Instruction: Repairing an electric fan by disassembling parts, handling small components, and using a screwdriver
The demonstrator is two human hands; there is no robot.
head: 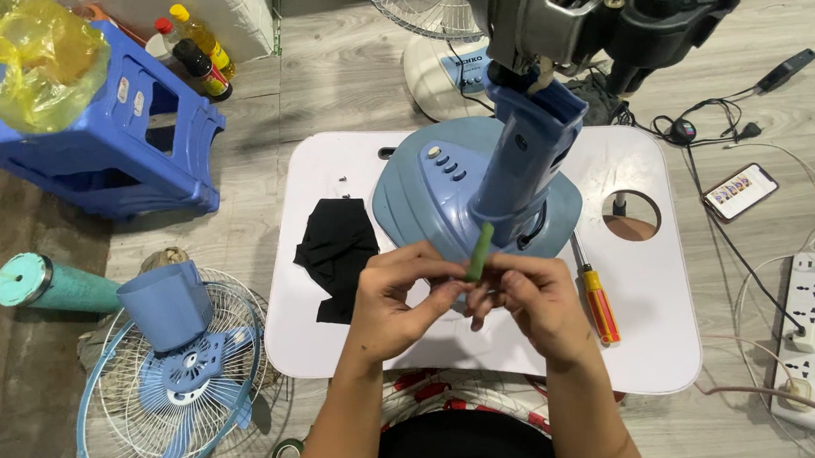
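Observation:
My left hand [397,296] and my right hand [530,297] meet above the front of a small white table [664,336]. Together they pinch a short green stick-like piece [478,251], which stands nearly upright between the fingertips. Just behind the hands sits a blue fan base [424,195] with its neck [526,160] rising to the exposed motor [592,5]. A black cloth [338,247] lies left of the hands. To their right lies a screwdriver [599,300] with a red and yellow handle.
On the floor at left lie a fan guard with blue blades [177,389], a teal bottle [48,284] and a blue stool [91,135]. A phone [740,190], cables and a power strip [814,331] are at right. Another fan [428,30] stands behind the table.

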